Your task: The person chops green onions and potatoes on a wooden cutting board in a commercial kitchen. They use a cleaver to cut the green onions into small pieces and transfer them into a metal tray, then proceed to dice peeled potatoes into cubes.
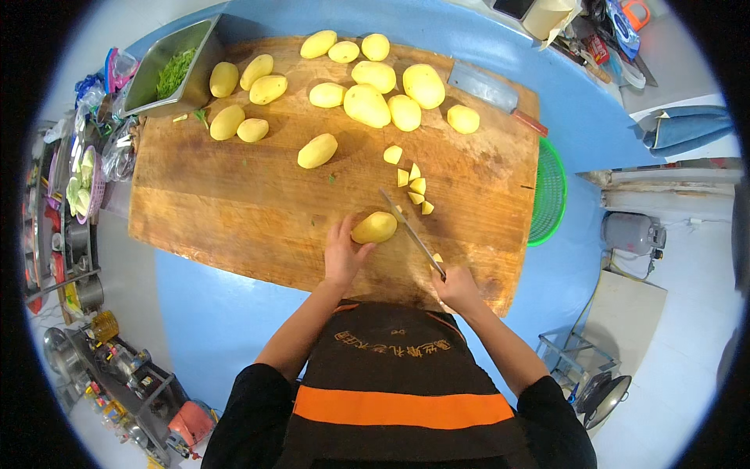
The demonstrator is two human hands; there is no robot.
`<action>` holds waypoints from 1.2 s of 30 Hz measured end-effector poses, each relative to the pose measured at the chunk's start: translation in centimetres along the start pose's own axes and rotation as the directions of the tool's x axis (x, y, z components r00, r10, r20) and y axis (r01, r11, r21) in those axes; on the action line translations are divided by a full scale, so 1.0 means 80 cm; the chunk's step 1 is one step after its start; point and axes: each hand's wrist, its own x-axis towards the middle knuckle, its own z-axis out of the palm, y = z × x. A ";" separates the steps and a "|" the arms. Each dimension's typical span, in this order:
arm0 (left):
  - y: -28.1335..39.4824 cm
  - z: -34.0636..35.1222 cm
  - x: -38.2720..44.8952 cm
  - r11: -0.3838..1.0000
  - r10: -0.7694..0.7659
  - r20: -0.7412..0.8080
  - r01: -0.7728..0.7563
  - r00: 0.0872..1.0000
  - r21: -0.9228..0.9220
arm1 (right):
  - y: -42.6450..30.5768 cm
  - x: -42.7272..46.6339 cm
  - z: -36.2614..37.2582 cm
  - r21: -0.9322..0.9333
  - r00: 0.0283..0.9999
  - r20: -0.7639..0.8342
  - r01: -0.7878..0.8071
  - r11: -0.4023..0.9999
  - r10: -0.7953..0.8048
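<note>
My left hand (341, 253) holds a peeled potato (376, 227) at its left end, thumb and fingers around it, on a large wooden cutting board (234, 202). In my right hand (460, 290) is the handle of a knife (415, 235), its blade seen nearly edge-on just right of that potato. A small bit of potato shows by the blade, and another piece (437, 258) lies near my right hand. Several cut potato chunks (417, 186) are scattered beyond the blade. One whole peeled potato (317, 150) lies apart, farther away on the left.
Several peeled potatoes (367, 106) cover the board's far side. A cleaver (483, 86) with a red handle lies at its far right corner. At far left stands a steel container (206, 70) of chopped greens (176, 73). A green plastic basket (549, 193) sits beyond the right edge.
</note>
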 end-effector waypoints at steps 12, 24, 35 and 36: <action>-0.019 -0.002 -0.003 0.976 0.031 -0.016 -0.034 0.999 -0.216 | 0.004 0.036 0.043 -0.196 0.986 -0.004 -0.163 0.967 0.166; -0.025 -0.010 -0.006 0.949 0.015 0.002 -0.014 1.000 -0.315 | -0.040 0.036 0.068 -0.175 0.974 -0.063 -0.224 0.959 0.216; -0.037 -0.011 -0.007 0.931 0.034 -0.038 -0.045 0.999 -0.361 | -0.077 0.007 0.037 -0.178 0.977 -0.066 -0.214 0.961 0.205; -0.039 -0.010 -0.007 0.925 0.032 -0.033 -0.042 0.999 -0.377 | -0.086 0.007 0.035 -0.167 0.977 -0.035 -0.215 0.962 0.212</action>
